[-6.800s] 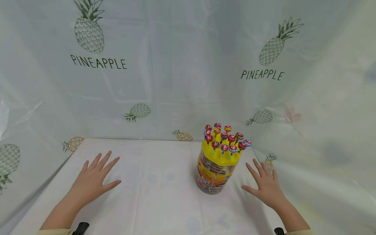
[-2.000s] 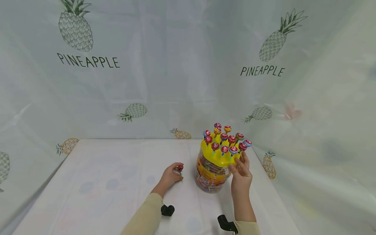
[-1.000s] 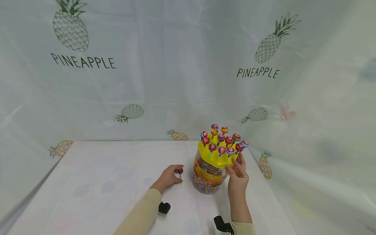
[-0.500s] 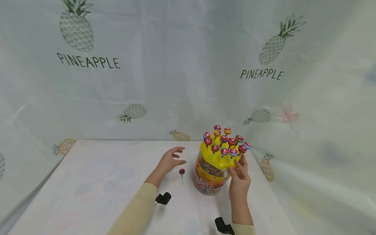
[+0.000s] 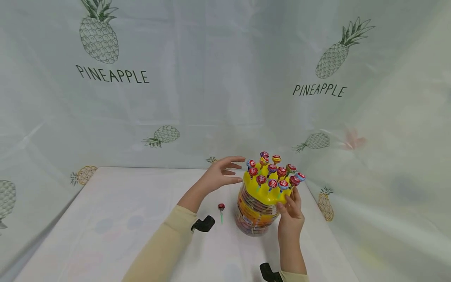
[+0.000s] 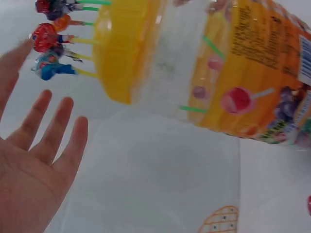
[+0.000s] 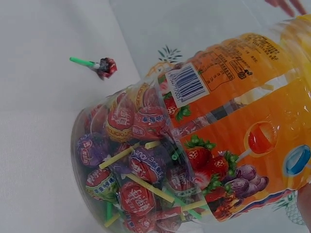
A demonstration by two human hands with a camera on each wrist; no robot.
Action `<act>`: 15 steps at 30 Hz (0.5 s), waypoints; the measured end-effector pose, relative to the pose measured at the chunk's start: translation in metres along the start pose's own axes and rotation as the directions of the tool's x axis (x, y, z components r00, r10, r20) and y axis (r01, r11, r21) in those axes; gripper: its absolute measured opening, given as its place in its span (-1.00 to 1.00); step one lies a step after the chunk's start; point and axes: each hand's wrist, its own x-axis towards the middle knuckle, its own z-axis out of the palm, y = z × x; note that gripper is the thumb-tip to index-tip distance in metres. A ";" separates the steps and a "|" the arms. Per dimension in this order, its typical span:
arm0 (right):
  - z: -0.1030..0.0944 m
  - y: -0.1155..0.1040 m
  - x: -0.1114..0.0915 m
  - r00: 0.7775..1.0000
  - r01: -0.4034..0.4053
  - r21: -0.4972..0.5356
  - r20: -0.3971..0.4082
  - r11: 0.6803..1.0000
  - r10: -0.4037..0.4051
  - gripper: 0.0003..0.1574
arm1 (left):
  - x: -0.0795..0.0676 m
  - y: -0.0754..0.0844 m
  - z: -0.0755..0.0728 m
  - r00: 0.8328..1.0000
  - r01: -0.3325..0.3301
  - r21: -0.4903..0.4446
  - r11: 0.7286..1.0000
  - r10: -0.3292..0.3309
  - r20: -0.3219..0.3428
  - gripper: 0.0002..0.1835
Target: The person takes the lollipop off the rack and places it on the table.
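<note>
A clear candy jar (image 5: pixel 254 213) with a yellow lid (image 5: pixel 258 194) stands right of centre, filled with wrapped lollipops. Several more lollipops (image 5: pixel 271 169) stick up from the lid on their sticks. My right hand (image 5: pixel 291 221) holds the jar by the right side of its lid. At the lid's left edge is my left hand (image 5: pixel 217 176), its fingers spread and holding nothing. In the left wrist view those fingers (image 6: pixel 69 150) reach beside the lollipops (image 6: pixel 44 38). One red lollipop (image 5: pixel 221 206) with a green stick lies on the table, left of the jar.
The white-covered table (image 5: pixel 141 250) meets a pineapple-print curtain (image 5: pixel 218 98) at the back and sides. Black wrist mounts (image 5: pixel 203 224) sit at both cuffs. A printed label with a barcode (image 7: pixel 187 85) wraps the jar.
Both hands were spread apart earlier. The left then set a red lollipop down beside the jar, let go, and has risen to the lid's left edge. The right keeps its hold on the lid.
</note>
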 end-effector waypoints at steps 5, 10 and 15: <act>0.000 0.000 0.000 1.000 0.010 0.001 0.013 1.000 -0.010 -0.66 | 0.008 0.014 0.000 0.997 -0.042 0.037 0.998 0.039 0.065 -0.36; 0.000 0.001 -0.001 1.000 0.016 0.021 0.026 1.000 -0.017 -0.66 | 0.013 0.016 0.000 0.993 -0.036 0.043 0.998 0.031 0.117 -0.40; -0.002 0.001 -0.001 1.000 0.012 0.011 0.015 1.000 -0.013 -0.65 | 0.016 0.014 0.003 0.984 -0.025 0.040 0.999 0.017 0.179 -0.40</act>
